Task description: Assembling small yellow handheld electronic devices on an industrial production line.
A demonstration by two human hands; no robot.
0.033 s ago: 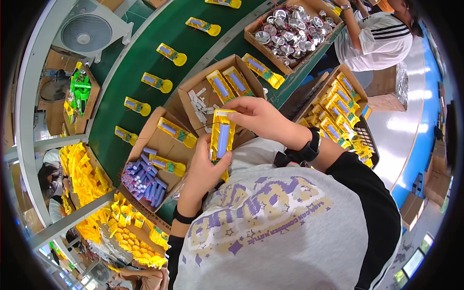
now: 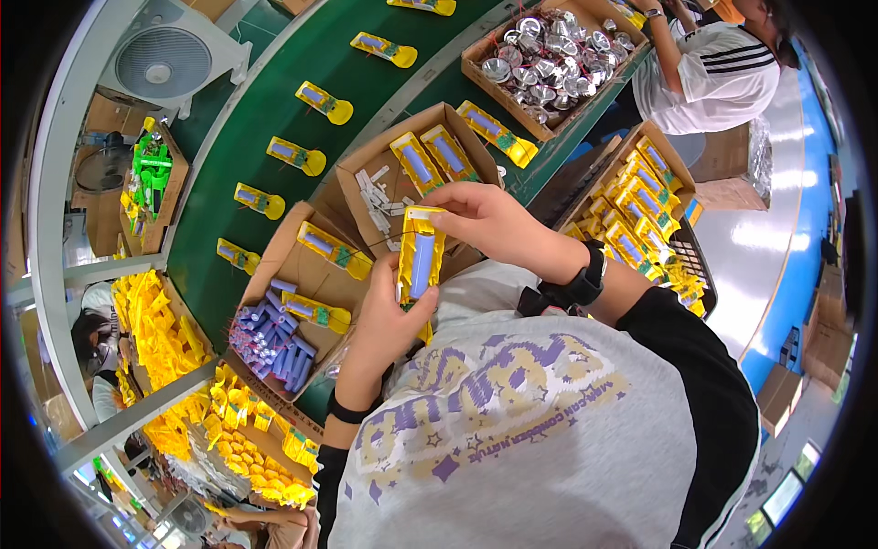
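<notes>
I hold a yellow flashlight casing (image 2: 421, 263) upright in front of my chest, with a pale purple battery cell seated in it. My left hand (image 2: 389, 322) grips its lower part from below. My right hand (image 2: 489, 222) pinches its top end, and a black watch sits on that wrist. Just under my hands are two cardboard boxes: one (image 2: 274, 265) holds several loose purple cells (image 2: 274, 346) and two yellow casings, the other (image 2: 361, 165) holds yellow casings and small white strips.
A green conveyor belt (image 2: 274, 91) carries several yellow casings past the boxes. A box of silver reflector cups (image 2: 549, 41) stands at the top. A seated co-worker (image 2: 709, 78) is top right. A crate of yellow units (image 2: 640, 215) is right, yellow parts (image 2: 155, 334) left, a fan (image 2: 165, 59) top left.
</notes>
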